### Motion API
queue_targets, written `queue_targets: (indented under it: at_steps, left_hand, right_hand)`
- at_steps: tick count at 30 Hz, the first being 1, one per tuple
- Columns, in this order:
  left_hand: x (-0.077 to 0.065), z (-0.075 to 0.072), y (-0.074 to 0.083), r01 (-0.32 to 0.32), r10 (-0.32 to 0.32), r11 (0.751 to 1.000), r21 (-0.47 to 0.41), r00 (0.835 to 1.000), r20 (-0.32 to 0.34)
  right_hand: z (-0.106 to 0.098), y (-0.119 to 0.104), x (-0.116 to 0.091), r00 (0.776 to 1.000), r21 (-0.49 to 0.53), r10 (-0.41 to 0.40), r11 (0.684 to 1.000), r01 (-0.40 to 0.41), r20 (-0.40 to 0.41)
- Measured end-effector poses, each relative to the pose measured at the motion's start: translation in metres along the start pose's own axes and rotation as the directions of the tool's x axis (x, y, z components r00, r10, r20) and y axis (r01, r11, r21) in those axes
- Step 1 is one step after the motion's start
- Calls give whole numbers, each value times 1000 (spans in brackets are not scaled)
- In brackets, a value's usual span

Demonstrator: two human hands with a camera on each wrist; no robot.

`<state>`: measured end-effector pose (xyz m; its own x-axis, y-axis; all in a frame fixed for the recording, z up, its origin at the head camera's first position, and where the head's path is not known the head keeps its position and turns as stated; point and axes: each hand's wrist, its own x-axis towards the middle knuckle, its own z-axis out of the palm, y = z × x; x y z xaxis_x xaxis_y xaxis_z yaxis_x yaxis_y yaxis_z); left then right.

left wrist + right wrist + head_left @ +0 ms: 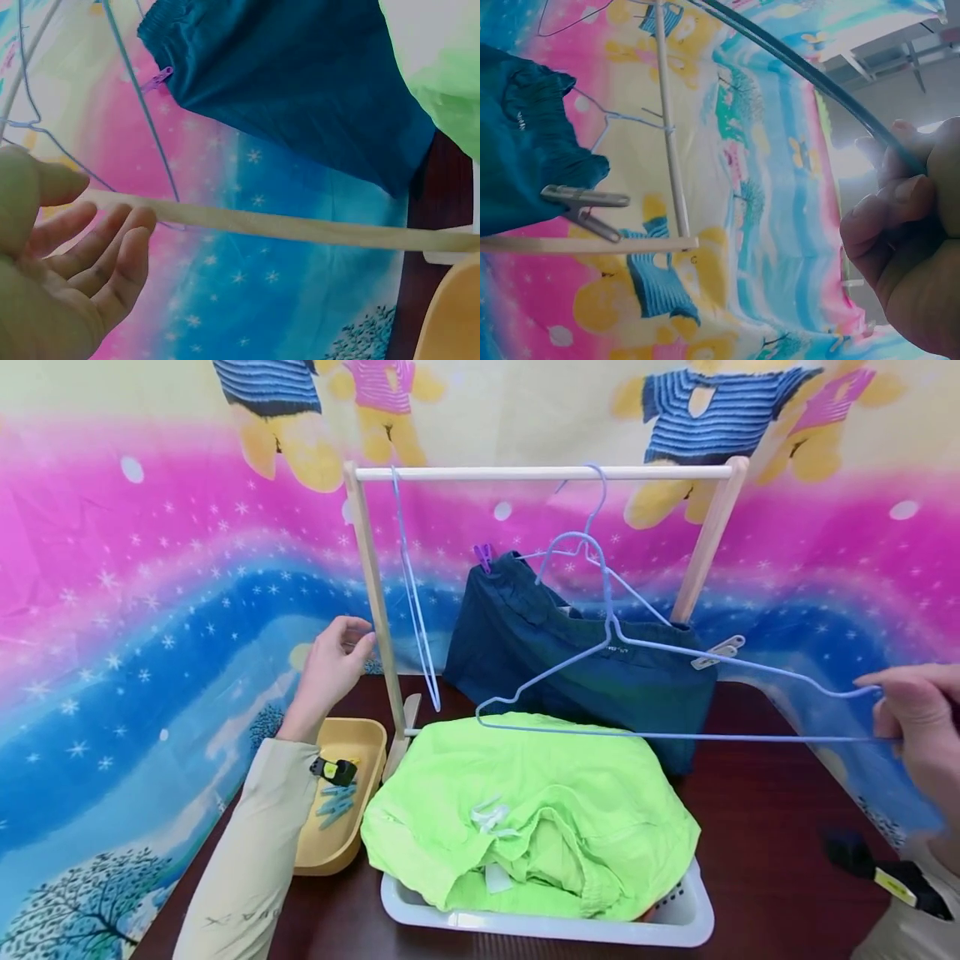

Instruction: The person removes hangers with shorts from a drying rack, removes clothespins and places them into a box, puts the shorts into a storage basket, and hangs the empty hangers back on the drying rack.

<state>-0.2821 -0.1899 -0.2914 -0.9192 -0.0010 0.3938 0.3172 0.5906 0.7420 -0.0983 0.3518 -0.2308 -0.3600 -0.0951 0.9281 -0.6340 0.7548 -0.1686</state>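
My right hand pinches one end of a blue wire hanger, held out in front of the wooden rack. In the right wrist view, the thumb and fingers close on the wire. Beside the rack's left post, my left hand is raised with loosely bent fingers and holds nothing. Dark teal shorts hang on another hanger, with a purple clothespin at one side and a grey clothespin at the other. Bright green clothing lies in front of them.
The green clothing heaps over a white basket. Another wire hanger hangs at the rack's left end. A yellow tray left of the basket holds several blue clothespins. A patterned cloth surrounds the dark table.
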Motion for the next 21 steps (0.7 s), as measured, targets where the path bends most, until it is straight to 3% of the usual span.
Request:
queue_targets:
  at_steps: [3, 10, 16, 21]
  left_hand:
    - [6, 5, 4, 9, -10, 1000, -18, 997, -71]
    - [18, 14, 10, -1, -34, 992, -128, 962, -270]
    - [26, 21, 13, -2, -40, 988, -152, 961, -273]
    - [30, 26, 12, 22, -62, 987, -156, 964, -259]
  right_hand:
    - [0, -7, 10, 1000, -43, 13, 999, -13, 20]
    - [11, -23, 27, 999, 65, -25, 998, 23, 27]
    - [26, -32, 39, 998, 95, -67, 993, 65, 22]
    - [36, -41, 51, 992, -14, -116, 993, 117, 41]
